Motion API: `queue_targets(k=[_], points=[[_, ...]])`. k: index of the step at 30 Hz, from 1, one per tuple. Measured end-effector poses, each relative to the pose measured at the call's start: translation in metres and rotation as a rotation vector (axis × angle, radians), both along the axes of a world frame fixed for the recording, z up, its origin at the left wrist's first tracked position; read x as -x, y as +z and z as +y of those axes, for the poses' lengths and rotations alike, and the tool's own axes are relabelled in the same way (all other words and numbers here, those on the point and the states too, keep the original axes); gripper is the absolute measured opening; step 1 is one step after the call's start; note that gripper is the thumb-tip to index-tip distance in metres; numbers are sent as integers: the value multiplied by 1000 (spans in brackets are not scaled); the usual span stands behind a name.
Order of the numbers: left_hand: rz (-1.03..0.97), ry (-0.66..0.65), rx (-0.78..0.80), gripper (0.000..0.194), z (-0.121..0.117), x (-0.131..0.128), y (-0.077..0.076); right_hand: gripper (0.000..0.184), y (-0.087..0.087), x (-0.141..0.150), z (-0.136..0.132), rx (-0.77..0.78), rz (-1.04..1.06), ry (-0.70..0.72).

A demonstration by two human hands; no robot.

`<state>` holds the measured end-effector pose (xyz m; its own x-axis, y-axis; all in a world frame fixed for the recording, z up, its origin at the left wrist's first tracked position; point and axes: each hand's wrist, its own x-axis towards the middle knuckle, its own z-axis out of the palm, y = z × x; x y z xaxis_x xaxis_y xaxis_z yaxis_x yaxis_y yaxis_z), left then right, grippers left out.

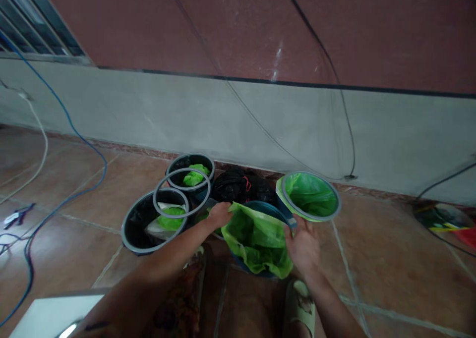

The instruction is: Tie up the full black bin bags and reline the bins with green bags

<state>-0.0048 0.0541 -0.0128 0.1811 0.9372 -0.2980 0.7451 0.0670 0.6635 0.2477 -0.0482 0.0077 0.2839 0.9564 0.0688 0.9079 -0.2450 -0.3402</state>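
A dark blue bin (pixel 268 210) stands on the floor in front of me with a green plastic bag (pixel 255 239) draped into and over it. My left hand (pixel 218 215) is closed on the bag's edge at the bin's left rim. My right hand (pixel 303 246) grips the bag's right edge at the bin's rim. A loose grey ring (pixel 181 193) leans across two black bins (pixel 150 226) to the left, each holding crumpled green bags. A bin lined in green with a grey ring (pixel 311 197) sits at the right.
A tied black bag (pixel 241 185) lies behind the bins by the grey wall. Blue and white cables (pixel 55 199) trail over the tiled floor at left. Black wires hang down the wall. A white surface (pixel 55 315) shows at bottom left. My sandalled foot (pixel 301 306) is below the bin.
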Motion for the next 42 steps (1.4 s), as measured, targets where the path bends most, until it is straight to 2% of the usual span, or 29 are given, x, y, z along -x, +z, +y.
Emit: queue_targets(k=[2, 6, 9, 11, 15, 18, 21, 26, 30, 34, 36, 37, 39, 42], points=[[-3, -14, -14, 12, -1, -6, -4, 52, -8, -9, 13, 84, 19, -2], [-3, -27, -39, 7, 1, -18, -16, 55, -25, -4, 46, 272, 175, 189], [9, -37, -59, 3, 4, -22, -22, 53, -34, 3, 67, 333, 156, 283], [34, -47, -65, 5, 6, -22, -24, 48, -38, 3, 79, 378, 133, 308], [165, -90, -82, 21, 10, -26, -23, 25, -43, -4, 95, 470, 132, 329], [193, -132, -115, 29, 13, -31, -22, 21, -45, -8, 99, 455, 71, 280], [251, -173, -120, 22, 14, -33, -21, 17, -45, -12, 93, 414, -61, 244], [431, -141, -150, 21, 13, -32, -20, 26, -43, -14, 82, 418, -138, 239], [395, -111, -159, 22, 10, -35, -19, 42, -46, -18, 83, 381, 12, 275], [337, -187, -214, 42, 7, -37, -20, 29, -52, -25, 86, 318, 100, 309], [324, -243, -268, 53, 8, -39, -22, 30, -55, -28, 87, 261, 139, 327], [313, -255, -294, 53, 10, -40, -23, 30, -56, -29, 87, 229, 179, 329], [275, -255, -307, 41, 17, -45, -26, 30, -57, -31, 88, 187, 300, 315], [196, -235, -224, 25, 31, -54, -31, 31, -61, -34, 92, 165, 479, 231]])
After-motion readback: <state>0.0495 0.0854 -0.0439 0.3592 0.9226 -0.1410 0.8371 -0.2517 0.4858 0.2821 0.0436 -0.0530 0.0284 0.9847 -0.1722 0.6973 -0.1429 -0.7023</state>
